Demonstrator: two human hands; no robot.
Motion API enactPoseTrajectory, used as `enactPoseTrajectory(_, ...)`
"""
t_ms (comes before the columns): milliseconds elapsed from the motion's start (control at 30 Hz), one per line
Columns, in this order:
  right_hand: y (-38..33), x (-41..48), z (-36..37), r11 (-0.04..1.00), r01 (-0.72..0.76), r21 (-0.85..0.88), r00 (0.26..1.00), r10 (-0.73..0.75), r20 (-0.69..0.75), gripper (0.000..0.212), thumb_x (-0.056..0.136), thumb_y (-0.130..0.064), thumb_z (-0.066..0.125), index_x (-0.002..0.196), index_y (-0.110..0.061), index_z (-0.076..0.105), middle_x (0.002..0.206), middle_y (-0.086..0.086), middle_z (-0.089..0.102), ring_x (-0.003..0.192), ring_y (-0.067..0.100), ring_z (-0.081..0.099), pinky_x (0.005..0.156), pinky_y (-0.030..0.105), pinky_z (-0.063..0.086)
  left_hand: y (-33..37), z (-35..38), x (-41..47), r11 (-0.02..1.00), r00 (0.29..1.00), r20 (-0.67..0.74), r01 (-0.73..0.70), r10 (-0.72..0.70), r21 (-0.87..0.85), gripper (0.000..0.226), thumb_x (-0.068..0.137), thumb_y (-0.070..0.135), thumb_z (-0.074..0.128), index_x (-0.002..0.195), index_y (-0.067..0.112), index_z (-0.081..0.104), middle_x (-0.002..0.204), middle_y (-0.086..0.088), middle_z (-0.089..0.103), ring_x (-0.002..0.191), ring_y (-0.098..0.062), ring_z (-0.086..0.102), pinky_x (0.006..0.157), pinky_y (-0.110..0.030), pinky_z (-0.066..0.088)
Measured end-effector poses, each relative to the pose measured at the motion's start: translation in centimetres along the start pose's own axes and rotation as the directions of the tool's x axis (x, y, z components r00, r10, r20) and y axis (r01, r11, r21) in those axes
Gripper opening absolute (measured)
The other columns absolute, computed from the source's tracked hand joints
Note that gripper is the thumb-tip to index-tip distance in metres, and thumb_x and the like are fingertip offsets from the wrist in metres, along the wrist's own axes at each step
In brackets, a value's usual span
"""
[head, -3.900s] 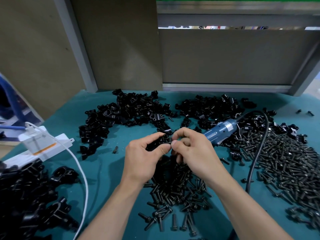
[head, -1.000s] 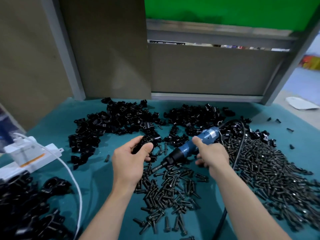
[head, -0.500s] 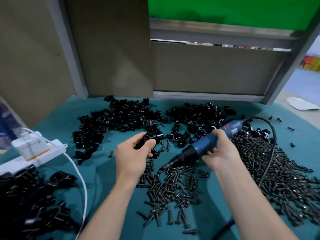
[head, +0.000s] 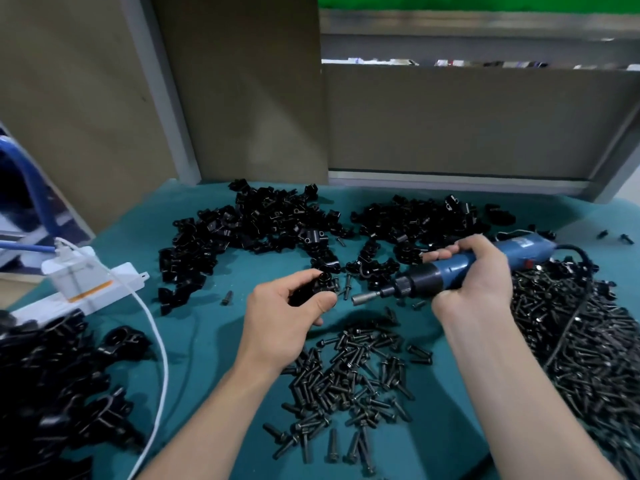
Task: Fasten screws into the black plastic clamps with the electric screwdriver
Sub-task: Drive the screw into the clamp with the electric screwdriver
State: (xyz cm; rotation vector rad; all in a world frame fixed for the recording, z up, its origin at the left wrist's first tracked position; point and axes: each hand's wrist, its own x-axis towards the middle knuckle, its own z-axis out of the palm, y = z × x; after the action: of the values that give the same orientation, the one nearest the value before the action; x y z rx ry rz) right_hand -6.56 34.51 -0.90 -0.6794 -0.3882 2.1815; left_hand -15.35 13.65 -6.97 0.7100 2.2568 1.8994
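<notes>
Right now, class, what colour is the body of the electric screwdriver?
The screwdriver body is blue, with a black collar; clearest in the head view.

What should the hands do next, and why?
Probably ease the silver tip of the blue electric screwdriver left onto the black plastic clamp that the left hand pinches: the right hand grips the tool aimed at it, with a small gap between them.

A single wide-angle camera, worn on the head, looked forward and down on the teal table (head: 194, 341) from close above. The left hand (head: 280, 323) and right hand (head: 474, 282) sat mid-frame, with partition panels (head: 467, 119) toward 12 o'clock.
</notes>
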Motion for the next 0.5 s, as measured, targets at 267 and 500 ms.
enactPoseTrajectory(267,1.6,0.5,-0.5,0.998,0.025,0.058,0.999,-0.024,-0.025,0.026,0.083,0.006,0.06,0.097,-0.012,0.047,0.064,0.003,0.051,0.049,0.018,0.049,0.057,0.032,0.053,0.0,0.0,-0.4,0.999,1.0,0.027,-0.003,0.002,0.033,0.038,0.069,0.045,0.086,0.1,0.056,0.068,0.073,0.011,0.077,0.066,-0.012,0.076,0.059,-0.031,0.062)
enactPoseTrajectory(500,1.7,0.3,-0.9,0.991,0.042,0.128,0.999,-0.039,-0.021,0.023,0.08,0.007,0.061,0.09,-0.011,0.049,0.063,0.004,0.053,0.048,0.019,0.049,0.059,0.034,0.054,-0.3,0.1,-0.3,0.999,1.0,-0.007,-0.014,0.014,0.044,0.041,0.077,0.027,0.091,0.099,0.053,0.069,0.074,0.015,0.078,0.063,-0.012,0.076,0.056,-0.019,0.058)
